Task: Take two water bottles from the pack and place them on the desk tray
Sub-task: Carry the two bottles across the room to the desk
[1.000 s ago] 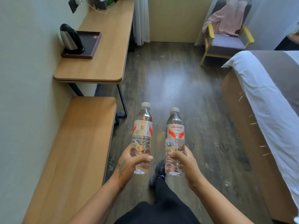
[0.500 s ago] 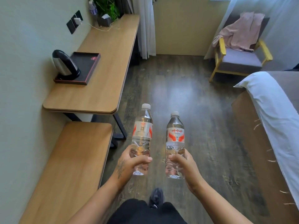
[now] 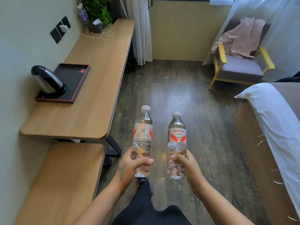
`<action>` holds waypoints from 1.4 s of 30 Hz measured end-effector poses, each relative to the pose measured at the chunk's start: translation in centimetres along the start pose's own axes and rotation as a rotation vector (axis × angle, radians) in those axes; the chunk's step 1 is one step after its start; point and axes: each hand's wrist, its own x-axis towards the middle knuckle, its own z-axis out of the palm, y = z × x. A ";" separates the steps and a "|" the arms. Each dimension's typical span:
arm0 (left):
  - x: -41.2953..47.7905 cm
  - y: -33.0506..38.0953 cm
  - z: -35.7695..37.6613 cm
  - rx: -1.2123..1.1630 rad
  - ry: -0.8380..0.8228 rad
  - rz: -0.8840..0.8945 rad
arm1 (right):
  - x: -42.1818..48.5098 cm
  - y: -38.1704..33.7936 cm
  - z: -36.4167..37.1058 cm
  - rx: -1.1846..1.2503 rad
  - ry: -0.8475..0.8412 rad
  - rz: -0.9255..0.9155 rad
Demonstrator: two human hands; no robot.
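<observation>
- my left hand [image 3: 129, 166] is wrapped around the lower body of one water bottle [image 3: 142, 140]; thumb across the front, fingers behind, bottle upright with its white cap on.
- my right hand [image 3: 186, 166] grips the second water bottle [image 3: 177, 143] the same way — low on the ribbed part, upright, cap on, red-and-white label facing me.
- both bottles are in the air over the wood-pattern floor [image 3: 178, 95], close to each other but not touching, and touching nothing else.
- the pack is nowhere in this view. with one bottle in each hand, i judge the pick-up half of the task complete.
- the desk tray [image 3: 73, 78] lies on the desk [image 3: 97, 70] ahead and to my left, against the wall. it is dark with a reddish rim.
- a kettle [image 3: 47, 82] stands on the near end of the tray; the far end is bare apart from a small red item in its far corner, too small to identify.
- the bottles are well apart from the tray — nothing of the placing is done yet.
- outstanding, in my judgement: close the gap to the desk, set both bottles upright on the bare part of the tray beyond the kettle, release each one.
- noted risk: the kettle sits between my approach and the free space, so the bottles will need to go in past it or over it.
</observation>
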 end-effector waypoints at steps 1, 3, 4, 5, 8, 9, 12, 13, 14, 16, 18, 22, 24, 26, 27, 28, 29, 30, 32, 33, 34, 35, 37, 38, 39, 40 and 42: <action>1.5 0.6 -0.2 0.000 0.000 -0.004 | 1.4 -0.6 0.1 0.003 0.005 0.003; 4.6 2.0 -0.6 0.016 -0.012 -0.003 | 4.1 -2.1 0.5 -0.004 0.014 0.012; 6.1 2.9 -0.8 0.021 -0.019 -0.001 | 5.5 -2.9 0.7 -0.003 0.015 0.014; 7.6 3.9 -1.1 0.018 -0.022 -0.001 | 6.9 -3.8 0.9 0.000 0.019 0.016; 12.2 6.9 -1.7 -0.007 -0.042 -0.009 | 11.1 -6.8 1.6 -0.001 0.037 0.018; 13.8 7.9 -2.0 0.000 -0.055 -0.012 | 12.4 -7.7 1.9 -0.004 0.034 0.018; 18.1 10.6 -2.9 0.038 -0.083 0.002 | 16.1 -10.6 2.9 0.002 0.026 0.004; 19.5 11.5 -3.1 0.051 -0.083 0.010 | 17.2 -11.5 3.3 0.000 0.024 -0.005; 20.8 12.3 -3.4 0.058 -0.077 0.015 | 18.4 -12.3 3.6 0.002 0.025 -0.012; 23.3 13.9 -3.7 0.070 -0.069 0.020 | 20.7 -13.6 3.9 0.022 0.030 -0.019; 25.5 15.2 -3.8 0.074 -0.072 0.027 | 22.8 -14.9 4.1 0.023 0.035 -0.018; 30.0 18.0 -3.7 0.047 -0.065 0.024 | 27.5 -17.7 3.8 0.005 0.054 -0.012; 32.8 19.4 -3.4 0.042 -0.057 0.026 | 30.3 -18.9 3.2 0.010 0.060 -0.006; 35.5 20.7 -2.8 0.040 -0.042 0.027 | 33.3 -20.1 2.5 0.019 0.056 -0.002; 36.9 21.4 -2.6 0.037 -0.035 0.027 | 34.8 -20.8 2.2 0.015 0.052 0.000; 38.3 22.2 -2.3 0.034 -0.032 0.026 | 36.4 -21.5 1.9 0.009 0.045 0.004; 39.6 22.9 -2.0 0.032 -0.030 0.023 | 37.9 -22.2 1.5 0.004 0.037 0.007; 41.0 23.7 -1.6 0.029 -0.030 0.021 | 39.4 -22.9 1.2 0.004 0.030 0.011; 43.6 25.3 -0.8 0.022 -0.025 0.008 | 42.4 -24.5 0.4 0.005 0.016 0.028; 44.8 26.0 -0.4 0.014 -0.019 -0.003 | 43.8 -25.3 0.1 0.002 0.005 0.038; 45.9 26.8 0.1 0.008 -0.013 -0.010 | 45.1 -26.1 -0.2 -0.004 -0.007 0.045; 47.0 27.6 0.5 0.004 -0.006 -0.011 | 46.4 -27.0 -0.5 -0.013 -0.018 0.047; 49.3 29.2 1.5 0.014 0.005 0.002 | 48.9 -28.9 -1.2 -0.036 -0.039 0.040; 50.4 30.0 1.9 0.023 0.005 0.012 | 50.1 -29.8 -1.5 -0.050 -0.048 0.037; 51.4 30.7 2.3 0.023 0.003 0.020 | 51.3 -30.7 -1.7 -0.066 -0.060 0.038; 52.5 31.3 2.6 0.012 0.003 0.024 | 52.4 -31.5 -1.9 -0.075 -0.070 0.041; 54.2 32.6 3.1 0.001 0.012 0.024 | 54.3 -32.8 -2.1 -0.083 -0.086 0.042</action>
